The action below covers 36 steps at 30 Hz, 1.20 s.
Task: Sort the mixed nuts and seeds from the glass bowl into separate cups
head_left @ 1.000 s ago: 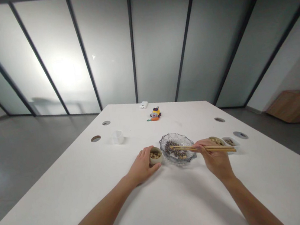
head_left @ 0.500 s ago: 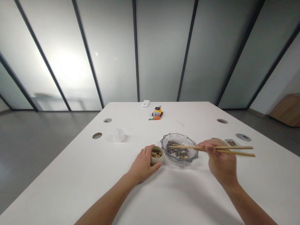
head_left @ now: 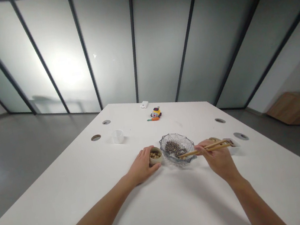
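My left hand point(head_left: 142, 166) is wrapped around a small beige cup point(head_left: 157, 160) that stands on the table. Light-brown nut-like pieces point(head_left: 154, 155) lie inside this cup. Beside it, to the right, is a clear scalloped glass bowl point(head_left: 185, 140) with many small dark brown beads or beans point(head_left: 173, 147) in it. My right hand point(head_left: 218, 157) is closed on a pair of wooden chopsticks point(head_left: 211, 147). Their tips reach into the bowl's near side, at a pale piece; whether they grip it I cannot tell.
Behind my right hand are another beige cup point(head_left: 214, 139), partly hidden, and a white container point(head_left: 234, 148) with dark contents. A clear plastic box point(head_left: 118, 136) stands left. Farther back are a toy vehicle point(head_left: 156, 112), a toy carrot point(head_left: 154, 119) and a white block-like device point(head_left: 144, 104). Round holes pierce the white table point(head_left: 142, 211).
The chopstick tips have moved from the dark beads in the middle of the bowl to its near side. My right hand has tilted with them. My left hand stays on the cup.
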Each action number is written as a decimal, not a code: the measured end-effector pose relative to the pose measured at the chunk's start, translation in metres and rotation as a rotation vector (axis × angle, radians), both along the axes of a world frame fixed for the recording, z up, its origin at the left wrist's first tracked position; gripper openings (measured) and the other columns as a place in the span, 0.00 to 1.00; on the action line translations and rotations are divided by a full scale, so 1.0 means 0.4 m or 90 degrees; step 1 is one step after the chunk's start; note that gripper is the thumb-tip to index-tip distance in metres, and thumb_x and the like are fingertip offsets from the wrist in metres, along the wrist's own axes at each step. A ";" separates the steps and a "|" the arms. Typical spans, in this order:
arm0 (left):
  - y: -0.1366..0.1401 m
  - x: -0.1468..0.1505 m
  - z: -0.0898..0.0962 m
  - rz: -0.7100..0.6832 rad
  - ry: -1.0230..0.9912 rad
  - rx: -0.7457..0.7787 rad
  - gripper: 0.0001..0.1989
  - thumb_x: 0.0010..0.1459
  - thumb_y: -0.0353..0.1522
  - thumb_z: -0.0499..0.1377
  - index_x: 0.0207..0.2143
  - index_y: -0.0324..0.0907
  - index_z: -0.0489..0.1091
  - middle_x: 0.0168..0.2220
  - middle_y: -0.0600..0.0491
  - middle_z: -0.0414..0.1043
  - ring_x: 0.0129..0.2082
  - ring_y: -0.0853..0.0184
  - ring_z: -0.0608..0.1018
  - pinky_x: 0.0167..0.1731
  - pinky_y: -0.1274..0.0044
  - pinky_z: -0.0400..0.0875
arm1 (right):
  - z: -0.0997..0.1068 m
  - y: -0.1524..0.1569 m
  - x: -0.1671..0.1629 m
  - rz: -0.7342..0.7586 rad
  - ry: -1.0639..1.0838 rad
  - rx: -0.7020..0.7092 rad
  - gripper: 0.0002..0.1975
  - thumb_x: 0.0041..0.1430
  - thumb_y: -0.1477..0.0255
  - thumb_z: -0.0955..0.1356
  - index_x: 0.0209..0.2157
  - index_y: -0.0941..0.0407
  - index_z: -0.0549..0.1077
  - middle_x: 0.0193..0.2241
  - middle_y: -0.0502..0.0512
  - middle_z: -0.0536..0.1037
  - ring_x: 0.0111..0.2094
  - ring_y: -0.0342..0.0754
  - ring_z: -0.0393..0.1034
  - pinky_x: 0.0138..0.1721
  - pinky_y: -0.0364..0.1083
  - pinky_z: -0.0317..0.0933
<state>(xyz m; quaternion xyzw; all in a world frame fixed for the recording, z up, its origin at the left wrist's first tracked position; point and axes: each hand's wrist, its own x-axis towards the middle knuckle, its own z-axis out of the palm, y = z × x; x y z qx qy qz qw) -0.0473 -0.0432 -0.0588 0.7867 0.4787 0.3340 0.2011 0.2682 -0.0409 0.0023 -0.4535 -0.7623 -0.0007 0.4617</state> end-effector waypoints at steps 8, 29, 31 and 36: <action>0.000 -0.001 -0.001 0.002 0.007 -0.012 0.33 0.61 0.37 0.68 0.66 0.48 0.61 0.62 0.43 0.71 0.61 0.48 0.75 0.63 0.54 0.70 | 0.004 -0.002 0.019 -0.032 0.033 0.015 0.30 0.71 0.44 0.64 0.27 0.51 0.80 0.26 0.55 0.83 0.28 0.53 0.78 0.33 0.50 0.67; -0.001 -0.001 0.003 0.002 0.004 -0.004 0.32 0.61 0.37 0.68 0.65 0.48 0.63 0.59 0.44 0.73 0.58 0.49 0.76 0.60 0.56 0.72 | 0.004 -0.002 0.010 0.016 -0.003 0.065 0.28 0.74 0.48 0.64 0.27 0.52 0.78 0.26 0.53 0.81 0.28 0.50 0.75 0.34 0.49 0.66; -0.001 0.000 0.004 -0.001 0.005 0.002 0.31 0.61 0.37 0.67 0.65 0.48 0.63 0.60 0.44 0.72 0.59 0.49 0.76 0.61 0.57 0.72 | -0.001 -0.001 0.008 0.040 0.005 0.053 0.27 0.74 0.49 0.64 0.29 0.52 0.79 0.27 0.54 0.81 0.29 0.51 0.76 0.34 0.49 0.66; -0.004 -0.001 0.005 -0.004 0.003 -0.004 0.31 0.61 0.35 0.68 0.64 0.48 0.63 0.60 0.44 0.72 0.60 0.49 0.75 0.61 0.56 0.71 | -0.009 -0.002 -0.002 0.079 0.026 0.002 0.25 0.74 0.51 0.65 0.30 0.52 0.79 0.28 0.54 0.81 0.30 0.51 0.75 0.34 0.48 0.68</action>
